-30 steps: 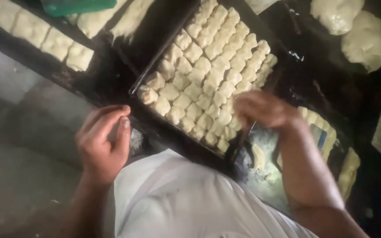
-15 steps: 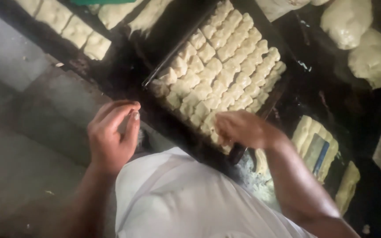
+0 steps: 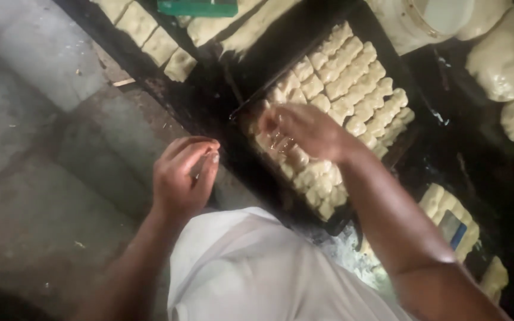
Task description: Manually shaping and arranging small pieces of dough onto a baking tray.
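A black baking tray (image 3: pixel 251 98) on the dark table holds rows of small pale dough pieces (image 3: pixel 352 83). My right hand (image 3: pixel 301 131) reaches over the tray's near left corner, fingers bent down onto the dough pieces there; whether it grips one is hidden. My left hand (image 3: pixel 182 175) hovers at the table's edge, left of the tray, fingers curled with thumb and fingertips close together; anything in it is too small to make out. My white shirt (image 3: pixel 257 267) fills the bottom middle.
Another tray of dough squares (image 3: pixel 150 35) lies at the upper left, with a green object (image 3: pixel 197 7) at the top edge. Large dough lumps (image 3: pixel 507 56) sit at the upper right. More dough pieces (image 3: pixel 453 220) lie at the lower right. Grey floor (image 3: pixel 37 154) lies to the left.
My right hand has moved from the tray's near right edge leftward across the dough to the near left corner. My left hand stays about where it was.
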